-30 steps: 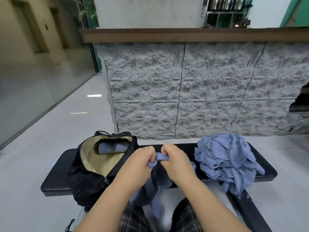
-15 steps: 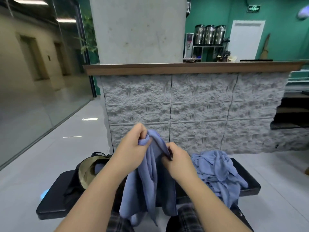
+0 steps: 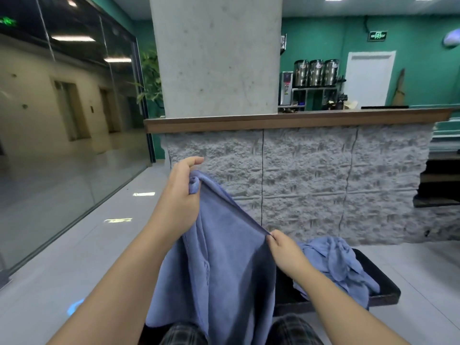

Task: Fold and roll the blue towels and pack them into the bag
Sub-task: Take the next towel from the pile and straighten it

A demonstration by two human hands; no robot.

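Observation:
A blue towel (image 3: pixel 224 257) hangs spread in front of me, held up by its top edge. My left hand (image 3: pixel 178 195) grips one bunched corner high up. Lower and to the right, my right hand (image 3: pixel 283 252) pinches the same top edge, which runs taut between the hands. A heap of crumpled blue towels (image 3: pixel 333 262) lies on the black bench (image 3: pixel 378 277) at the right. The bag is hidden behind the towel and my left arm.
A grey rough-stone counter front (image 3: pixel 311 183) with a wooden top stands just beyond the bench. A concrete pillar (image 3: pixel 216 56) rises behind it. A glass wall (image 3: pixel 62 133) runs along the left over a pale tiled floor (image 3: pixel 74 257).
Both hands lifted the towel from the bench and drew apart along its top edge, the left going up, the right down and right. The view tilted upward, and the bag went out of sight.

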